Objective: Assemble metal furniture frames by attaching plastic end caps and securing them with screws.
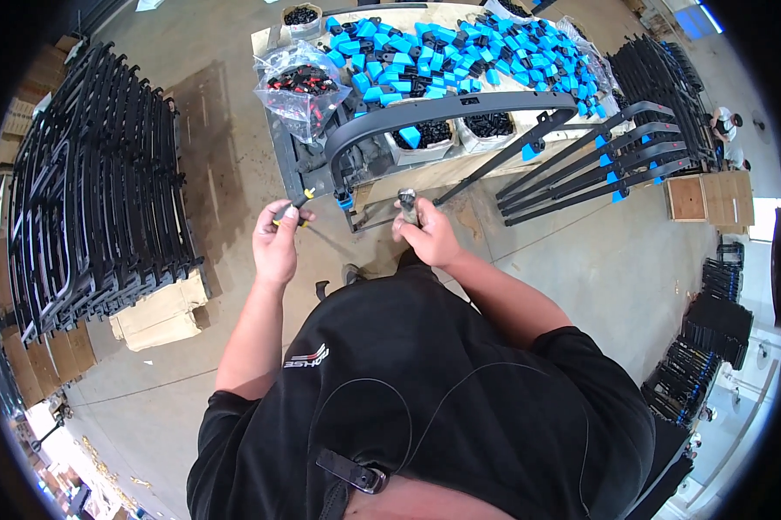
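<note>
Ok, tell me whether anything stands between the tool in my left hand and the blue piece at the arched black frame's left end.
Nothing visible stands between the yellow-and-black hand tool in your left hand and the blue piece on the arched black frame; the gap looks open, though one view cannot settle depth.

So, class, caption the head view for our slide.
Left hand holds a black-yellow tool, right hand a round-ended object, before blue parts.

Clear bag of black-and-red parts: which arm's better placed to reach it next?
Left, probably: the left grip looks nearer the clear bag, though it holds a black-and-yellow tool. The right grip sits farther off, holding a metallic-looking item.
</note>
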The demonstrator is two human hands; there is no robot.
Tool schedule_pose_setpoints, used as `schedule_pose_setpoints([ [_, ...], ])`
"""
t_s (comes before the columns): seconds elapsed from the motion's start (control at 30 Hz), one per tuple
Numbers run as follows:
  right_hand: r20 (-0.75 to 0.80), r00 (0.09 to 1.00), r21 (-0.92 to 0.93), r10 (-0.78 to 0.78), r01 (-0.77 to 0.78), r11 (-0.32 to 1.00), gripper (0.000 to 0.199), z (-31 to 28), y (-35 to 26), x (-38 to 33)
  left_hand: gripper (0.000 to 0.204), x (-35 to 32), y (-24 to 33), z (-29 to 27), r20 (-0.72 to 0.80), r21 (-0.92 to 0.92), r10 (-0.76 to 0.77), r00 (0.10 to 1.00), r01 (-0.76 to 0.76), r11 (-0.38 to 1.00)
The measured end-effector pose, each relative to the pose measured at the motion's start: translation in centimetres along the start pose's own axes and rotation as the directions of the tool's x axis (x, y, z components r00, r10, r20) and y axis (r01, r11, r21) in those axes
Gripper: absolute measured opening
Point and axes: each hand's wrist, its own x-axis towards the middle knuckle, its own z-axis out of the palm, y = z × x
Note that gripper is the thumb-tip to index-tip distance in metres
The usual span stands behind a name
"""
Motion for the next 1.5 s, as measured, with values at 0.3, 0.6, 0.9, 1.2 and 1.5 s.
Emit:
schedule_pose_setpoints([
  [0.3,0.089,0.964,0.085,0.25,-0.257,0.963,0.01,1.3,0.2,-0.2,0.013,1.9,-5.4,1.5,-0.184,-0.116,-0.237,0.954,0.218,0.969],
  [0.6,-0.055,0.926,-0.247,0.372,-0.374,0.894,0.013,-1.1,1.4,-2.8,0.018,2.0,-6.0,1.0,-0.163,-0.12,-0.203,0.965,0.185,0.975],
  [0.9,-0.022,0.945,-0.275,0.327,-0.32,0.906,0.009,-1.1,2.5,-3.5,0.018,2.1,-7.0,-1.2,-0.044,0.252,-0.033,0.998,0.043,0.967],
  [1.2,0.022,0.879,-0.212,0.477,-0.462,0.861,0.008,-0.7,5.4,-0.6,0.014,2.0,-4.3,4.1,-0.271,0.026,-0.311,0.911,0.33,0.944],
  [1.5,0.064,0.978,-0.781,0.197,-0.074,0.621,0.027,5.3,3.4,6.1,0.008,2.5,-6.0,3.6,-0.291,0.125,-0.295,0.91,0.342,0.931],
])
